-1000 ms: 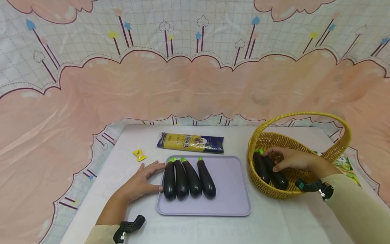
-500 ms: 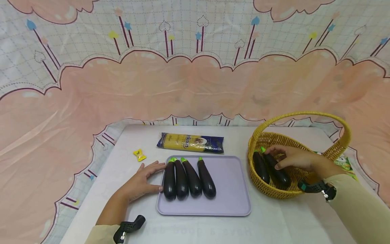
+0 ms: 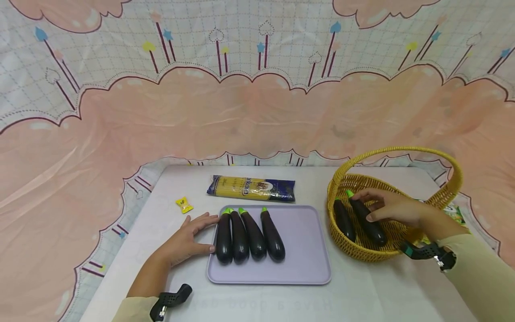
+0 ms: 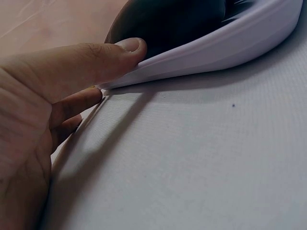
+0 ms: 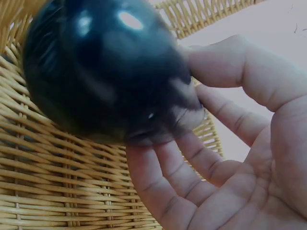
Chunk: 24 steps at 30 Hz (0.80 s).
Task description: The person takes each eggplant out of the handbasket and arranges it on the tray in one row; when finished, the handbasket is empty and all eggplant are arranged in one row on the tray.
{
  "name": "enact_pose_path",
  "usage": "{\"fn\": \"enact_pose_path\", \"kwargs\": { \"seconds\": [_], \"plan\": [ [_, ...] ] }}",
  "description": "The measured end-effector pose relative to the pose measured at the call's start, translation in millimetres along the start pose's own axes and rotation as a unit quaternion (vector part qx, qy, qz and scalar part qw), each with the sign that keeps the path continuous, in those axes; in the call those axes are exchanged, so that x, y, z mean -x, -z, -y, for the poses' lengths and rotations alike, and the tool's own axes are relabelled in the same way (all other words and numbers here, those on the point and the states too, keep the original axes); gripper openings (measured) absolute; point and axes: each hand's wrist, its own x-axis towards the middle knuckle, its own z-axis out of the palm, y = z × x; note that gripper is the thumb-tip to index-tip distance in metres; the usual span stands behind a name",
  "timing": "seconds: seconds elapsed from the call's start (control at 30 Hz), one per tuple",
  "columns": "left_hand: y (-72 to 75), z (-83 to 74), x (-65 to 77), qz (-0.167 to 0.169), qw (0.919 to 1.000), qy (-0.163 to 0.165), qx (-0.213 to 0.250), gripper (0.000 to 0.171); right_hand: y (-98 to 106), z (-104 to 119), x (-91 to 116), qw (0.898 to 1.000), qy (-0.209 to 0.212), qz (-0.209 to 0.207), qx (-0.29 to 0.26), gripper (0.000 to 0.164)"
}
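Observation:
In the basket on the right, my right hand grips a dark purple eggplant with a green stem end, thumb on one side and fingers on the other. The right wrist view shows the same eggplant close up. A second eggplant lies in the basket to its left, apart from it. My left hand is spread at the left edge of the lilac tray, its thumb touching the rim. Several eggplants lie side by side on the tray.
Behind the tray lies a blue and yellow pasta packet. A small yellow wrapped candy is to its left. The basket's tall arched handle rises over my right hand. A green packet lies partly hidden behind the basket.
My right hand has shifted slightly right with the gripped eggplant, widening the gap to the other one in the basket. My left hand and the tray have stayed put.

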Motion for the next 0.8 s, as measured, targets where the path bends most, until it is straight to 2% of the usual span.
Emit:
{"fn": "enact_pose_path", "kwargs": {
  "seconds": [0.2, 0.33, 0.47, 0.67, 0.8],
  "plan": [
    [0.0, -0.1, 0.4, 0.0, 1.0, -0.003, -0.005, 0.085, -3.1, 11.5, 10.3, 0.999, 0.02, -0.001, -0.027, 0.058],
    [0.5, -1.4, 0.9, 0.001, 1.0, -0.005, -0.006, 0.085, -7.4, 18.6, 17.6, 0.997, 0.051, 0.032, -0.057, 0.051],
    [0.9, -1.8, 0.7, 0.001, 1.0, -0.007, -0.006, 0.084, -11.2, 23.6, 25.8, 0.993, 0.076, 0.056, -0.065, 0.051],
    [0.4, -0.7, 0.6, 0.003, 1.0, -0.006, 0.0, 0.085, -20.5, 29.3, 39.2, 0.994, 0.065, 0.061, -0.064, 0.054],
    [0.2, -0.4, 0.3, 0.002, 1.0, -0.008, -0.001, 0.085, -29.9, 29.8, 45.5, 0.99, 0.062, 0.082, -0.091, 0.055]
  ]
}}
